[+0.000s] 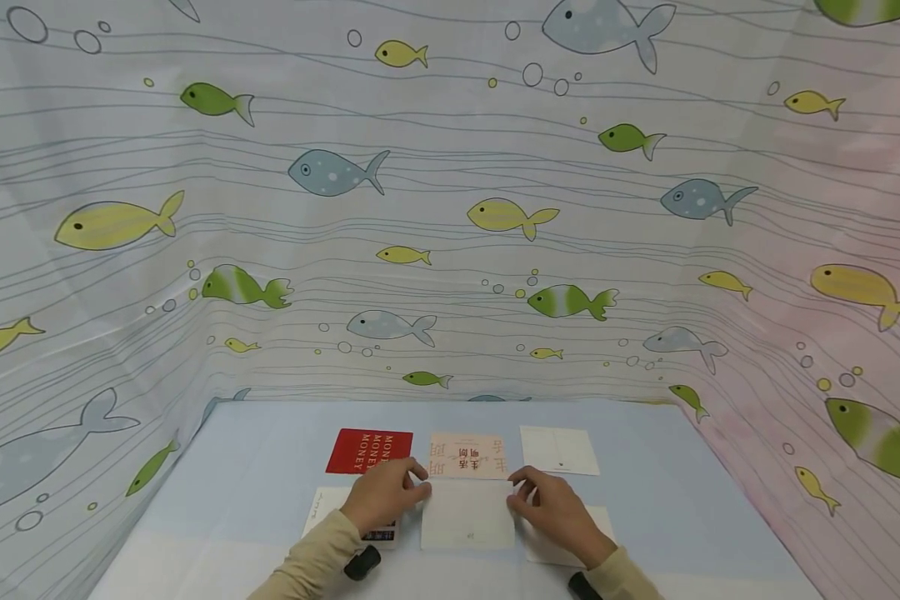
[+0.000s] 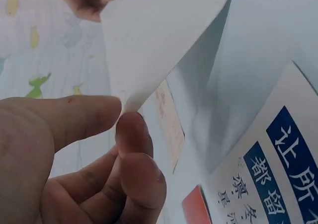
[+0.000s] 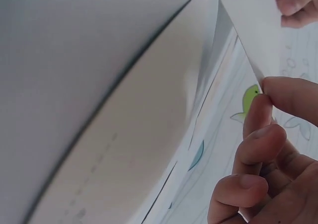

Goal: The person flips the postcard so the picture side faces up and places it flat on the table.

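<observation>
Between both hands is a white card [image 1: 468,515], its near edge close to the table and its far corners lifted. My left hand [image 1: 388,493] pinches the card's left corner between thumb and forefinger; the left wrist view shows this pinch with the card [image 2: 149,40] tilted above the table. My right hand [image 1: 553,507] pinches the opposite corner, as the right wrist view shows on the card [image 3: 253,25]. Just beyond it lies a pale pink card [image 1: 468,456] with Chinese characters. The remaining fingers of each hand are curled loosely.
A red card [image 1: 360,450] lettered MONEY lies back left, and a white card [image 1: 558,450] back right. A card with blue blocks of characters [image 2: 283,154] lies under the left arm, another white card [image 1: 600,521] under the right. Fish-print cloth [image 1: 450,208] surrounds the table.
</observation>
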A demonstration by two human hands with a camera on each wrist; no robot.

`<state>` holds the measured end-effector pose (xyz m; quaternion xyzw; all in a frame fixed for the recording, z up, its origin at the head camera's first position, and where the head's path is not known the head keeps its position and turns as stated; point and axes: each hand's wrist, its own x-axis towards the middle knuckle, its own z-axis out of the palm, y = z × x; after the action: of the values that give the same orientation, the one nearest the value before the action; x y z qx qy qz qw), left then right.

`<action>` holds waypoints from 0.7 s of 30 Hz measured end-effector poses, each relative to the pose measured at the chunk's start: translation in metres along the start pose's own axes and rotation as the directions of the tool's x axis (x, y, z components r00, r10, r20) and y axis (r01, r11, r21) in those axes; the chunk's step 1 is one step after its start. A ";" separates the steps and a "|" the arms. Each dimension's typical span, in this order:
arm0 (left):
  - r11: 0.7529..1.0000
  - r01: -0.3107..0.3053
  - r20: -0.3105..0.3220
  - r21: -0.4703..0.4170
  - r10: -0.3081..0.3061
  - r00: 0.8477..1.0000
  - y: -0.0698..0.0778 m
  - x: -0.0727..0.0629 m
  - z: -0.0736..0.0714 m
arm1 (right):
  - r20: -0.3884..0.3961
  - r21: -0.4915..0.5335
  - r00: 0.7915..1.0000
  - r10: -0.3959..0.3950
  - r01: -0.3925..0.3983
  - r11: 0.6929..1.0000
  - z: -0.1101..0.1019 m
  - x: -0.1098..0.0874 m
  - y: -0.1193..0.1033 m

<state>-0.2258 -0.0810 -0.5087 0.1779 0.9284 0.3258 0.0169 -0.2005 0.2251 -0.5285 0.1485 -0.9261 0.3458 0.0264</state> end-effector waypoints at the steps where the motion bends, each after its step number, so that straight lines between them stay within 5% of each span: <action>1: 1.000 0.011 0.004 -0.022 -0.011 1.000 0.000 0.000 0.000 | -0.007 -0.001 1.000 -0.005 0.005 1.000 0.000 0.000 0.000; 11: 0.976 0.042 0.093 -0.214 -0.023 0.995 0.001 -0.002 0.003 | -0.020 0.044 1.000 -0.014 0.015 0.999 0.000 -0.005 -0.003; 21: 0.984 0.017 0.019 -0.178 -0.014 1.000 0.004 -0.009 0.007 | 0.065 0.176 0.997 0.037 -0.048 0.983 -0.008 -0.009 -0.011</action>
<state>-0.2154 -0.0770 -0.5121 0.1716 0.8967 0.4057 0.0436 -0.1888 0.2246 -0.5169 0.1412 -0.8949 0.4226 -0.0227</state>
